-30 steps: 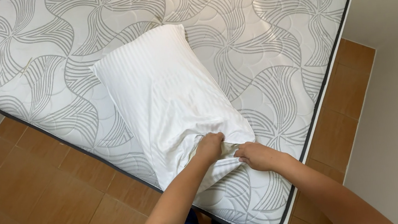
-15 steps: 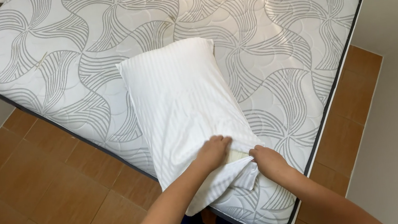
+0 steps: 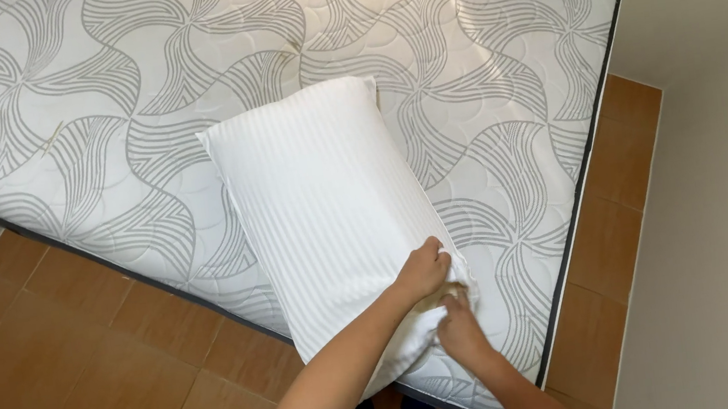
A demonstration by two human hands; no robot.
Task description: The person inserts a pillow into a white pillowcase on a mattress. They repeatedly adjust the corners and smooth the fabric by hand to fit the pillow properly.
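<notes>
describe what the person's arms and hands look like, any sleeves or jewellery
Both forearms are bare up to the frame edge: no sleeves, gloves or watch show. The left hand and right hand carry no visible rings or bracelets. Only dark clothing shows below, between the arms.

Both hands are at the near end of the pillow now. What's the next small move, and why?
Probably tuck the loose cloth flap inward. The left hand and right hand pinch the bunched open end of the pillowcase, while the rest of the pillow lies smooth and filled on the mattress.
</notes>
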